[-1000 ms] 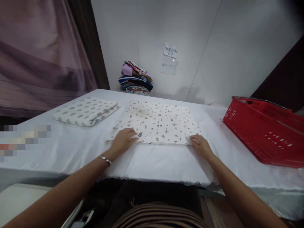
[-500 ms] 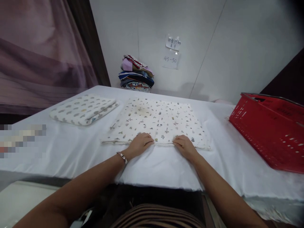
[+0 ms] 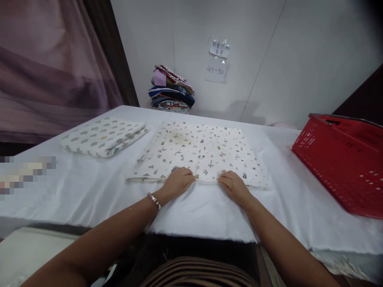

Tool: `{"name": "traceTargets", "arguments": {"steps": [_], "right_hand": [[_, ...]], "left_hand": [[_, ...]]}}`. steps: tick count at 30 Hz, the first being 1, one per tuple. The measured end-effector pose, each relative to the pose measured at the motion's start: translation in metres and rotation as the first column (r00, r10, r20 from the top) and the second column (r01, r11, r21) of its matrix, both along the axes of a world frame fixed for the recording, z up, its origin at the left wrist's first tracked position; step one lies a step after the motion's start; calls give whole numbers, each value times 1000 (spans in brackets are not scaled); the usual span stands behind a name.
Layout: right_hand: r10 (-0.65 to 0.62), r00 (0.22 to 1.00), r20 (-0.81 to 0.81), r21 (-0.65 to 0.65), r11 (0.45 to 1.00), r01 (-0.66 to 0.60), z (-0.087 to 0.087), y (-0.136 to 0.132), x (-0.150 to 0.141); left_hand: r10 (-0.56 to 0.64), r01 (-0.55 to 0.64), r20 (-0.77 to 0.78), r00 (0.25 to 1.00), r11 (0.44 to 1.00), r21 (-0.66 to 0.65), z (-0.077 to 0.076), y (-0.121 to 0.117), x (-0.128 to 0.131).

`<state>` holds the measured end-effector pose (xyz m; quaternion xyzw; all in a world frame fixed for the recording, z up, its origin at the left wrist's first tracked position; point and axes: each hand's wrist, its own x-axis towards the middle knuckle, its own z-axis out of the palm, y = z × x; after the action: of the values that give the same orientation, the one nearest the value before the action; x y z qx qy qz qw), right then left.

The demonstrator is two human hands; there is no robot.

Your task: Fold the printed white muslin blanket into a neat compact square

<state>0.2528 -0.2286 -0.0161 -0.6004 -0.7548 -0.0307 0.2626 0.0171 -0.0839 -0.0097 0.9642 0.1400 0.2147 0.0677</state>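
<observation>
Cloth of thin white fabric (image 3: 205, 149), rectangular and printed with small grey and olive motifs, lies flat on the white-draped table (image 3: 203, 217), midway across. Grip: the left hand (image 3: 177, 184), wearing a silver-coloured bracelet (image 3: 154, 199), and the right hand (image 3: 236, 188) each appear clamped on the cloth's layered near edge, one to each side of its middle. Fingertips and thumbs are together; the thumbs are partly hidden.

For good handling, take every layer of the edge equally into both pinches; a loose lower layer could slip. Hold both hands level and apply even tension to avoid skewing the fabric. Check that the layers at the near corners lie flush.

Containers: one red perforated plastic basket (image 3: 338, 171) stands on the table at the right, well apart from the cloth. Its wall hides the interior, so contents cannot be determined. Outside the basket, a folded white fabric bundle with grey rounded shapes (image 3: 95, 137) lies left of the cloth, and a stack of multicoloured folded textiles (image 3: 172, 89) sits at the far side.
</observation>
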Motion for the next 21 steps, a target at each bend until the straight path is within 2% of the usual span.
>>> {"name": "traceTargets", "arguments": {"steps": [3, 10, 17, 21], "right_hand": [[8, 1000, 23, -7, 1000, -8, -1, 0, 0], [-9, 999, 46, 1, 1000, 9, -1, 0, -2], [-29, 998, 59, 32, 999, 27, -2, 0, -3], [9, 997, 71, -1, 1000, -9, -2, 0, -3]], "left_hand": [[-39, 39, -27, 999, 999, -11, -2, 1, -1], [-17, 16, -24, 1000, 999, -38, -2, 1, 0], [64, -56, -57, 996, 990, 132, 6, -7, 4], [42, -30, -80, 996, 989, 146, 6, -9, 4]]}}
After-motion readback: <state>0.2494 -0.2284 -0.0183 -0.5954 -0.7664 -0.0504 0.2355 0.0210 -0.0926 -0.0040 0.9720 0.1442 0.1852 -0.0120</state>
